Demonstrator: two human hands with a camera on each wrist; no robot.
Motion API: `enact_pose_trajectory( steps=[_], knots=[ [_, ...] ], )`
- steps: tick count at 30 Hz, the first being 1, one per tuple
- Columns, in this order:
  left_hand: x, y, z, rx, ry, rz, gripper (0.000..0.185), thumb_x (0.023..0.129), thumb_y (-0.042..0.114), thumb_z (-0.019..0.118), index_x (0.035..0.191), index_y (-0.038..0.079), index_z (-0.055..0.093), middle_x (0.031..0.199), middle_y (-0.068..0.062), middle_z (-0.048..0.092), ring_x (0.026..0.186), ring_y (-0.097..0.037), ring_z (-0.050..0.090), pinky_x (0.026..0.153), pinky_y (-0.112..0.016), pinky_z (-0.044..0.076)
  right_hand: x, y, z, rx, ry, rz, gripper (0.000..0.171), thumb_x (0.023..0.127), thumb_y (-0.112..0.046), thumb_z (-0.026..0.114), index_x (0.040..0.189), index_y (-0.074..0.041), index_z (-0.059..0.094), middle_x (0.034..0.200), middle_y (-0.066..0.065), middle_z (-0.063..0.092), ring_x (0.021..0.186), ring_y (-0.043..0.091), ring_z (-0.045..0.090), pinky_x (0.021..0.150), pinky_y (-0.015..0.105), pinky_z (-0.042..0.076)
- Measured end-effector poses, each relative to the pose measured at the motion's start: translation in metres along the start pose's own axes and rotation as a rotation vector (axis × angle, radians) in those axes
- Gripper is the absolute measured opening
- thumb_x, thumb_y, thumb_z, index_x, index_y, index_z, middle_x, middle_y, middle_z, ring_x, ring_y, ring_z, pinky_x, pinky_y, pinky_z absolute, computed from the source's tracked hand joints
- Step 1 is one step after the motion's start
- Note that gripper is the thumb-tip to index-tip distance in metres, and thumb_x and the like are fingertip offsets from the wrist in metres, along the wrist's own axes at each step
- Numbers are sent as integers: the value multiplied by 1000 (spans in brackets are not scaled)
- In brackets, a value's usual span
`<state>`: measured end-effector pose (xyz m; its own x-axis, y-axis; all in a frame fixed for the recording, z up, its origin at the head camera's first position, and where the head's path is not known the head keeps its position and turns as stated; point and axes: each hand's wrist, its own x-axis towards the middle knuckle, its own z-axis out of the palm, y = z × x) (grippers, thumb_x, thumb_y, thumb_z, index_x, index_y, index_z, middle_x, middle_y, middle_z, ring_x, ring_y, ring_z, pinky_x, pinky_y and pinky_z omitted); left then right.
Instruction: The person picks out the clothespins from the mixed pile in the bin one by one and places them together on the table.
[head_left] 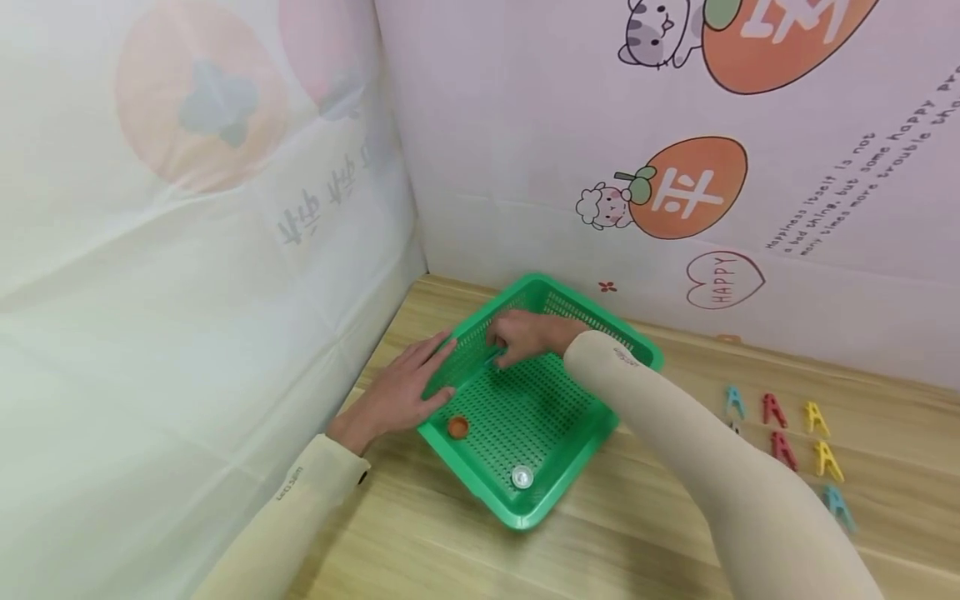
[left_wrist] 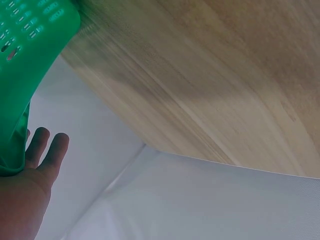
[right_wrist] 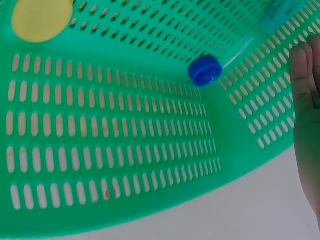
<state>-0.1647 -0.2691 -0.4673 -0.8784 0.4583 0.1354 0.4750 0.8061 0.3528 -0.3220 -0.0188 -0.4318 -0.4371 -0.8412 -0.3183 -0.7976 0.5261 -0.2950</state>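
Observation:
A green slotted basket (head_left: 517,518) stands on the wooden table by the wall corner. My left hand (head_left: 401,387) holds its left rim, thumb on the inner side; two extended fingers (left_wrist: 54,155) show outside the wall in the left wrist view. Inside the basket, my right hand (head_left: 521,335) pinches a teal clothespin (head_left: 492,357) near the left wall. That clothespin (right_wrist: 282,15) is partly seen in the right wrist view, where the pinch itself is out of frame. On the basket floor lie an orange cap (head_left: 458,427) and a clear cap (head_left: 522,477).
In the right wrist view, a blue cap (right_wrist: 205,70) lies in a basket corner and a yellow round piece (right_wrist: 41,19) at the upper left. Red (head_left: 773,409), yellow (head_left: 828,460) and teal clothespins (head_left: 837,505) lie in rows to the right. Printed cloth walls (head_left: 510,150) border the table.

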Motion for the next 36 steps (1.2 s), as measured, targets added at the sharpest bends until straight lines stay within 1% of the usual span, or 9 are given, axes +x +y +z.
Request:
enact_pose_trajectory(
  steps=[7, 14, 20, 24, 26, 28, 31, 33, 36],
  knots=[
    [0, -1, 0, 0, -20, -19, 78, 111, 44, 56, 173, 6, 27, 183, -13, 22, 163, -40, 34, 131, -59, 35, 7, -2, 11, -19, -44, 7, 40, 100, -25, 78, 133, -2, 75, 113, 9, 77, 95, 14, 67, 87, 34, 60],
    [1, 1, 1, -4, -5, -20, 78, 111, 43, 57, 173, 6, 27, 181, -15, 25, 163, -40, 34, 131, -59, 35, 2, -8, 19, -19, -72, 26, 44, 101, -24, 78, 139, -3, 72, 121, 8, 76, 104, 13, 70, 92, 33, 61],
    [1, 2, 1, -12, -7, -24, 78, 111, 43, 57, 173, 7, 27, 181, -15, 25, 163, -40, 34, 130, -60, 35, -8, -11, 18, -46, -134, 30, 39, 100, -22, 77, 135, -7, 76, 127, 8, 77, 107, 15, 72, 92, 34, 62],
    [1, 3, 0, -14, -7, -27, 78, 111, 43, 57, 173, 7, 27, 181, -14, 25, 163, -40, 34, 131, -60, 35, -14, -10, 12, -60, -123, 51, 31, 98, -21, 78, 127, -8, 80, 126, 6, 79, 104, 12, 72, 91, 34, 63],
    [0, 3, 0, -17, -6, -29, 78, 110, 43, 57, 173, 7, 27, 182, -14, 24, 163, -41, 34, 130, -60, 35, -16, -8, 9, -68, -119, 75, 21, 98, -22, 79, 114, -9, 83, 114, 5, 81, 92, 10, 69, 81, 31, 61],
    [0, 3, 0, -19, -6, -30, 78, 110, 42, 57, 173, 7, 28, 182, -14, 25, 162, -41, 34, 130, -60, 36, -18, -5, 9, -92, -123, 108, 15, 99, -26, 80, 99, -11, 81, 100, 1, 77, 82, 8, 61, 72, 28, 54],
    [0, 4, 0, -18, -8, -32, 78, 110, 42, 57, 173, 6, 27, 181, -15, 25, 162, -41, 34, 130, -61, 36, -18, -2, 9, -113, -143, 154, 23, 99, -31, 80, 85, -15, 74, 87, -1, 67, 74, 11, 52, 65, 29, 45],
    [0, 3, 1, -14, -9, -31, 78, 110, 43, 57, 173, 7, 27, 181, -15, 25, 162, -41, 35, 130, -60, 36, -17, -1, 11, -114, -143, 178, 23, 98, -32, 81, 85, -16, 72, 89, -2, 65, 77, 12, 52, 67, 29, 46],
    [1, 2, 1, -11, -9, -25, 78, 110, 43, 56, 173, 6, 28, 181, -15, 25, 162, -41, 34, 131, -60, 35, -14, -2, 13, -93, -138, 184, 18, 97, -31, 82, 98, -14, 78, 100, 0, 70, 86, 14, 58, 73, 30, 52]
  ],
)
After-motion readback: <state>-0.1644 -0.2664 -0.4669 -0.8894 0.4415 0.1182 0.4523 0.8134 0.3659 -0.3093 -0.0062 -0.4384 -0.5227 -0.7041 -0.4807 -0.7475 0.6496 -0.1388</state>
